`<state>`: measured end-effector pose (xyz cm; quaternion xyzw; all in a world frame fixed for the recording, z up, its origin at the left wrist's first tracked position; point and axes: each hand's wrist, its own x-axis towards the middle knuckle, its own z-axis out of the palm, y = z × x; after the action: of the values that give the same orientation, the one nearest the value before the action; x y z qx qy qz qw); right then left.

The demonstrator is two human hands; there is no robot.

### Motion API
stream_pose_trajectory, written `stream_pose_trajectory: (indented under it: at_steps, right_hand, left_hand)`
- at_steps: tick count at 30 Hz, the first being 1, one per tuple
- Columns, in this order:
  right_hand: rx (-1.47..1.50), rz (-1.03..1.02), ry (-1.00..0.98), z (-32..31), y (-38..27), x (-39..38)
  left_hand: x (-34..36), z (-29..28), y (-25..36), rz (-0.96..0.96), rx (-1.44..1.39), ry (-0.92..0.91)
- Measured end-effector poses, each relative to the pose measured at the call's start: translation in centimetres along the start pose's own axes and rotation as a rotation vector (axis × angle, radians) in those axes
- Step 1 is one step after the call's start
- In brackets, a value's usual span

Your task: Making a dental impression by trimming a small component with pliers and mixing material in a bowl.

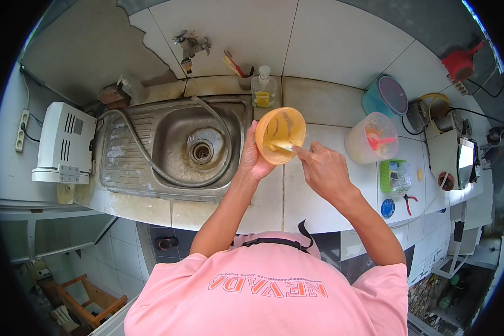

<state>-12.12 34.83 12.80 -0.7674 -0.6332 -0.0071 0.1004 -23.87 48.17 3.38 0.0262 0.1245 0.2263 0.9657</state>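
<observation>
My left hand (pixel 254 155) is closed around the side of an orange-yellow bowl (pixel 297 124), tilted so that its inside shows. Yellowish smears mark the inner wall of the bowl. My right hand (pixel 326 171) pinches a thin pale utensil (pixel 284 147) whose far end reaches into the bowl. Its exact kind is hard to make out, as the fingers and the bowl's contents hide part of it. Both hands are above the white tiled counter, just right of the steel sink (pixel 168 140).
A grey hose (pixel 145 162) loops through the sink below a wall tap (pixel 190 47). A pump bottle (pixel 263 89) stands behind the bowl. Rightward are a clear container with a red scoop (pixel 358 143), a lidded blue tub (pixel 375 101), a green basket (pixel 385 176) and red-handled pliers (pixel 409 206).
</observation>
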Motion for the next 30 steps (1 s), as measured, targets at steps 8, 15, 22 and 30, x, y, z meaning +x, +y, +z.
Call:
stream_pose_trajectory:
  at_steps: [8, 15, 22, 30]
  right_hand:
    - [0.149, 0.068, -0.122, 1.6, -1.5, -0.8]
    - [0.129, -0.011, -0.163, 1.3, -2.6, -0.2]
    - [0.123, -0.010, -0.146, 2.5, -2.6, -0.4]
    - [0.308, 0.108, 0.144, 4.6, -3.9, -1.5]
  left_hand:
    - [-1.0, -1.7, 0.6, -0.002, -0.032, 0.070]
    - [-1.3, -3.0, 1.3, -0.013, -0.015, 0.016]
    - [-1.7, -2.7, 1.1, 0.053, -0.032, 0.075]
    - [-1.5, -5.1, 1.0, 0.222, 0.087, 0.163]
